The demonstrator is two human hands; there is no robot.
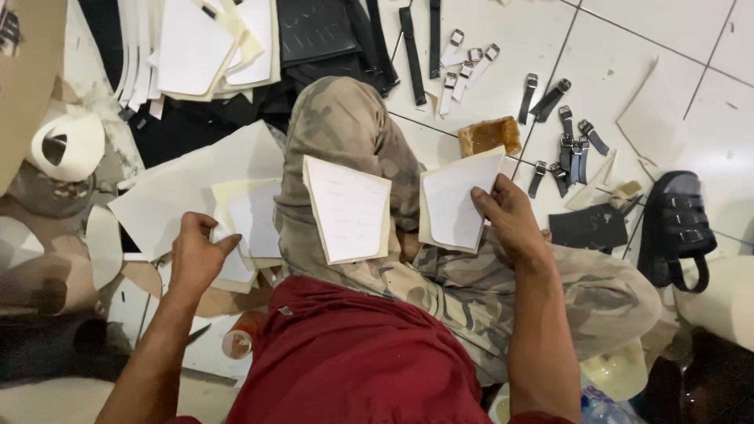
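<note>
Seated cross-legged on the floor [628, 47], the right hand [510, 224] pinches a white cut panel [455, 200] upright above the knee for inspection. Left hand [195, 259] closes on the white pieces [247, 224] stacked beside the thigh; another panel [348, 208] rests on the lap within reach.

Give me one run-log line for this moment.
left hand: picking white sheet from floor stack | right hand: holding white panel | lap: another panel on knee

White tiled floor [628, 47] with dark grout lines, evenly lit from above
</note>
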